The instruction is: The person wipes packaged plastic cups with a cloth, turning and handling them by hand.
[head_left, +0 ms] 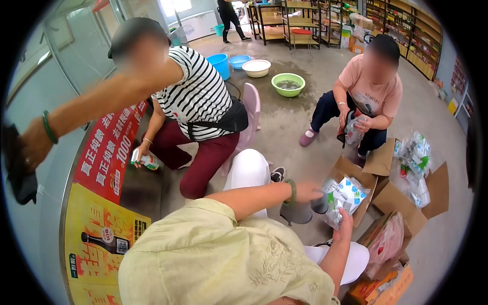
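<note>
My right hand (345, 226) grips a clear plastic-wrapped package (351, 195) with white, blue and green printing, held over an open cardboard box (367, 182). My left hand (307, 192), with a green bangle on its wrist, reaches toward the package's left side. Motion smears its fingers, so whether they touch the wrapping I cannot tell. Just below that hand is a grey rounded object (296, 212), partly hidden. Similar wrapped packages (417, 157) are heaped beyond the boxes.
At left, a person in stripes (198, 91) holds a spray bottle (146, 160). A person in pink (373, 86) squats opposite, holding a plastic-wrapped item (354, 129). Basins (288, 91) stand on wet floor. Another box (394, 203) and a plastic bag (387, 244) sit at right.
</note>
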